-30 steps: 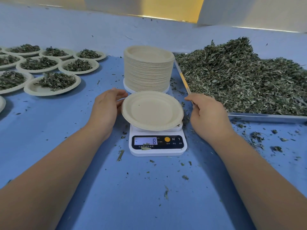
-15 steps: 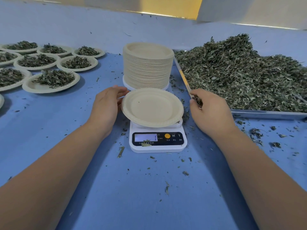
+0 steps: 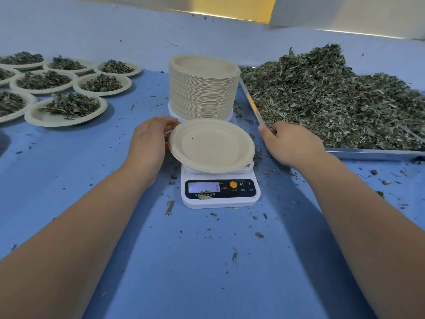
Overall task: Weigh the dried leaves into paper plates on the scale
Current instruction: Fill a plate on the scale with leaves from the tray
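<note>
The empty round beige paper plate sat on the white digital kitchen scale, centre of the blue table cover, nothing in it yet. The scale's display was washed out and no figure could be read; a second before it showed 8.

The left hand had stayed at the plate's left rim, fingertips against the upper-left edge. The thumb was hidden, so whether it pinched the rim or only touched it could not be told.

The main change was the right hand. A second earlier it lay beside the plate, short of the tray. Now it had gone over the near corner of the silver metal tray, fingers curled down into the heap of dried green leaves and grasping a bunch, with bits showing by the thumb.

My read is that plate placement was done and the first pick-up of leaves was under way, with the drop into the plate next.

Behind the scale stood a tall stack of beige paper plates. Far left were filled paper plates with leaf portions, so the batch looked well along. Loose leaf crumbs were scattered round the scale.
</note>
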Motion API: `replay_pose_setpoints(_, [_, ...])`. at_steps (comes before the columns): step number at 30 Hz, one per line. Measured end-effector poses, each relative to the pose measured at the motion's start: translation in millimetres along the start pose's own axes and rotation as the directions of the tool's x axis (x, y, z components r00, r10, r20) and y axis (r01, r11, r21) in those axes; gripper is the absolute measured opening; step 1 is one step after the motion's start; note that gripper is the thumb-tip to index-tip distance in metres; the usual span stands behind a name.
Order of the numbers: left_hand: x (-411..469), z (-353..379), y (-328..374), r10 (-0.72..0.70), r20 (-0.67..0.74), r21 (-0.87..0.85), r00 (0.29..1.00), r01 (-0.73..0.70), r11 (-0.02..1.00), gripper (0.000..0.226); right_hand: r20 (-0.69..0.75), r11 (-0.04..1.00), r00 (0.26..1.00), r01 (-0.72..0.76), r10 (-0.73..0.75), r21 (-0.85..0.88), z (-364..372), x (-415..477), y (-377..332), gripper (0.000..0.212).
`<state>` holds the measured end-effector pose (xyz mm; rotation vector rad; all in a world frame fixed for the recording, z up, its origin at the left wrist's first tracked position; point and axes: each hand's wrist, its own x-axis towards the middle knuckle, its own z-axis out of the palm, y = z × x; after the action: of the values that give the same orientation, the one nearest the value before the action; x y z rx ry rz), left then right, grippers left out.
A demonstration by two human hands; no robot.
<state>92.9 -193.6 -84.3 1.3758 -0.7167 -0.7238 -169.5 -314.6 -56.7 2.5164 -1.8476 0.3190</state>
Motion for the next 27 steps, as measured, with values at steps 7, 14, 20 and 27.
replay_pose_setpoints(7, [-2.0, 0.2, 1.5, 0.001, -0.001, 0.041, 1.0, -0.001, 0.999, 0.034, -0.039, 0.998, 0.999, 0.012, -0.01, 0.056, -0.3, 4.5, -0.5, 0.04])
replay_pose_setpoints(14, [-15.6, 4.6, 4.4, 0.157, 0.094, 0.269, 0.983, -0.177, 0.947, 0.032, -0.02, 0.998, 1.0, 0.019, -0.018, 0.058, 3.9, 6.3, 3.0, 0.051])
replay_pose_setpoints(20, [-23.6, 2.8, 11.7, 0.3, 0.107, 0.354, 0.948, -0.318, 0.88, 0.038, -0.11, 0.999, 0.994, 0.005, 0.0, 0.039, 10.6, 3.8, 4.1, 0.05])
replay_pose_setpoints(27, [-83.6, 33.0, 44.9, 0.652, 0.722, 0.281, 0.23, -0.959, 0.028, 0.027, -0.157, 1.0, 0.988, 0.002, -0.003, -0.003, 14.0, 3.5, 4.2, 0.046])
